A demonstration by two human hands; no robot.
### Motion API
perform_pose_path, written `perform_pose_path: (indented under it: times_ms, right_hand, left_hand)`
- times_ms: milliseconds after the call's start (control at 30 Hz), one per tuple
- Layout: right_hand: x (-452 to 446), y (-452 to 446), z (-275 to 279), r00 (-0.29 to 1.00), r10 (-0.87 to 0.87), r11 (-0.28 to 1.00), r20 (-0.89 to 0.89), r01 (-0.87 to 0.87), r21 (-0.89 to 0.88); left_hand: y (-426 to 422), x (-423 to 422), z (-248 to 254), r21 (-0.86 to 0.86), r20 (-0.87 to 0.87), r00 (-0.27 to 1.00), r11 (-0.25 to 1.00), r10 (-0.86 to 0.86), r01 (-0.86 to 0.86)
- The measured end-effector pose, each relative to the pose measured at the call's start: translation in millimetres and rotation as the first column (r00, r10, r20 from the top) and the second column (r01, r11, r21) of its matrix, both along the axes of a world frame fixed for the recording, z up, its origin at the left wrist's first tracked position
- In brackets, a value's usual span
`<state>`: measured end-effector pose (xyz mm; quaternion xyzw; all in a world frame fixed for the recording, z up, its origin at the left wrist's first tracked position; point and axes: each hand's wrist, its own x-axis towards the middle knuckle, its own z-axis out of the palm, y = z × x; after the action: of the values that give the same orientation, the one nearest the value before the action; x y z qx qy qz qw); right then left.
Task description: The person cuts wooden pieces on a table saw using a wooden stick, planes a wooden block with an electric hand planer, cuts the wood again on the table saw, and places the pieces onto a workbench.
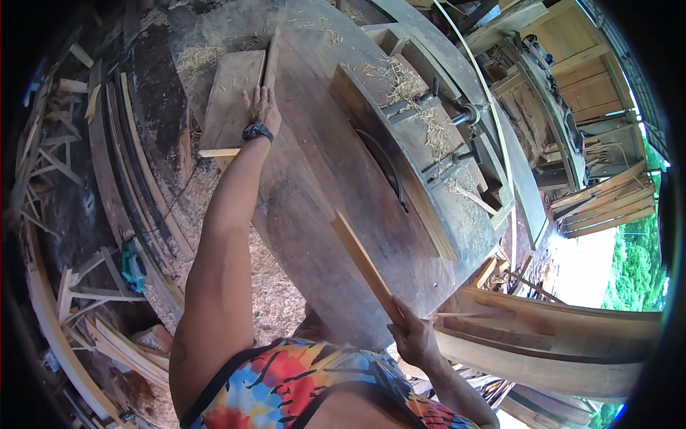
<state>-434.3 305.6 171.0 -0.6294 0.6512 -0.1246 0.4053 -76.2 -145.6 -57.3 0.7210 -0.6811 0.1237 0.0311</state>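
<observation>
Wooden strip (366, 267), plain-faced, sits in the right hand (417, 340).

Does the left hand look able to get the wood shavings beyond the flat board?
Probably yes: the left hand is near the wood shavings, and only the flat board seems between them.

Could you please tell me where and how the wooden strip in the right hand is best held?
The wooden strip is probably best gripped at its near end, from the person's right, as the right hand does. It is long and narrow, its far end pointing across the table, so this end lies close to the body.
</observation>
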Motion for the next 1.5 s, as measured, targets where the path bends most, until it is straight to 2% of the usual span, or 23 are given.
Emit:
perform_pose_path:
  times_ms: [133, 267, 333, 367, 433, 533, 567, 600, 633, 667, 700, 767, 800, 833, 967, 1033, 1133, 1200, 1267, 1333, 1367, 1433, 1500]
  right_hand:
    - [-6.4, 15.7, 7.5, 0.999, -0.032, 0.999, -0.013, 0.032, 0.009]
    - [-18.7, 30.9, 10.0, 0.999, -0.034, 0.999, -0.028, 0.033, -0.016]
    - [-24.4, 38.0, 8.6, 0.999, -0.029, 1.000, -0.028, 0.029, 0.003]
    - [-28.1, 44.9, 2.9, 0.999, -0.021, 0.999, -0.031, 0.020, -0.025]
    - [-29.5, 52.5, 5.6, 1.000, 0.000, 1.000, -0.020, -0.001, -0.027]
    - [-31.3, 67.6, 2.3, 0.997, 0.004, 1.000, 0.082, -0.005, 0.011]
    - [-40.7, 74.9, -14.4, 0.982, -0.010, 0.998, 0.190, -0.003, 0.068]
    - [-46.9, 79.5, -28.7, 0.955, -0.009, 0.990, 0.297, -0.032, 0.135]
    - [-51.3, 81.9, -38.0, 0.920, 0.172, 0.969, 0.353, -0.223, 0.108]
    - [-53.9, 89.1, -45.2, 0.900, 0.181, 0.925, 0.396, -0.293, 0.242]
    - [-56.8, 101.2, -54.2, 0.897, 0.203, 0.906, 0.392, -0.324, 0.273]
    - [-81.1, 116.0, -106.3, 0.875, 0.336, 0.891, 0.350, -0.416, 0.185]
    - [-78.4, 127.9, -112.3, 0.881, 0.262, 0.898, 0.395, -0.372, 0.234]
    - [-74.8, 138.8, -114.7, 0.855, 0.438, 0.858, 0.279, -0.490, 0.154]
    - [-44.3, 193.7, -116.0, 0.815, 0.546, 0.798, 0.196, -0.577, 0.175]
    - [-21.7, 233.0, -103.8, 0.674, 0.736, 0.677, 0.068, -0.735, -0.038]
    - [-2.6, 261.9, -78.4, 0.493, 0.862, 0.464, -0.118, -0.861, -0.208]
    - [5.2, 263.9, -91.0, 0.445, 0.883, 0.415, -0.146, -0.888, -0.195]
    - [13.6, 264.9, -101.9, 0.473, 0.878, 0.462, -0.076, -0.878, -0.128]
    - [26.6, 273.7, -102.1, 0.470, 0.877, 0.455, -0.097, -0.879, -0.141]
    - [36.5, 280.5, -99.9, 0.453, 0.878, 0.424, -0.152, -0.885, -0.190]
    - [49.0, 284.2, -112.5, 0.401, 0.884, 0.337, -0.241, -0.903, -0.267]
    - [62.2, 285.3, -125.8, 0.337, 0.887, 0.259, -0.316, -0.929, -0.265]
  left_hand:
    - [2.2, -19.9, -16.0, -0.119, -0.235, 0.972, 0.992, 0.012, -0.041]
    - [68.6, -41.3, 15.2, 0.147, -0.417, 0.887, 0.978, 0.197, -0.148]
    - [121.6, -49.1, -27.7, -0.229, -0.626, 0.779, 0.946, 0.036, -0.228]
    - [165.3, -55.6, -6.6, 0.028, -0.820, 0.537, 0.952, 0.197, -0.306]
    - [267.1, -55.3, 63.2, 0.411, -0.701, 0.535, 0.880, 0.472, -0.237]
    - [412.3, -38.6, 24.3, 0.604, -0.704, 0.482, 0.797, 0.522, 0.017]
    - [462.8, -31.1, 2.2, 0.665, -0.724, 0.393, 0.725, 0.567, 0.180]
    - [515.5, -29.9, -7.1, 0.667, -0.741, 0.175, 0.681, 0.648, 0.304]
    - [569.0, -33.2, -7.6, 0.650, -0.726, 0.005, 0.685, 0.687, 0.328]
    - [622.5, -37.9, -7.6, 0.636, -0.683, -0.164, 0.690, 0.712, 0.345]
    - [678.2, -43.5, 4.4, 0.595, -0.559, -0.484, 0.732, 0.673, 0.331]
    - [776.4, -57.2, -6.3, 0.486, -0.644, -0.591, 0.857, 0.485, 0.173]
    - [819.6, -62.4, -19.0, 0.482, -0.639, -0.650, 0.873, 0.410, 0.077]
    - [860.7, -73.4, 24.8, 0.462, -0.682, -0.654, 0.886, 0.327, -0.038]
    - [1004.4, -97.3, 58.3, 0.470, -0.728, -0.685, 0.712, -0.021, -0.521]
    - [1064.4, -90.9, 77.4, 0.426, -0.737, -0.633, 0.564, -0.237, -0.707]
    - [1138.4, -57.5, 78.2, 0.328, -0.778, -0.460, 0.349, -0.428, -0.878]
    - [1197.9, -19.0, 70.7, 0.070, -0.786, -0.237, 0.298, -0.571, -0.952]
    - [1245.4, 17.4, 101.0, 0.056, -0.838, -0.110, 0.116, -0.535, -0.992]
    - [1305.3, 55.5, 121.5, -0.031, -0.826, -0.008, 0.060, -0.563, -0.998]
    - [1338.7, 75.7, 124.7, -0.181, -0.954, 0.163, 0.051, -0.252, -0.982]
    - [1386.8, 113.7, 145.9, -0.248, -0.967, 0.249, -0.018, -0.050, -0.968]
    - [1441.6, 159.6, 157.8, -0.214, -0.966, 0.225, -0.095, -0.129, -0.972]
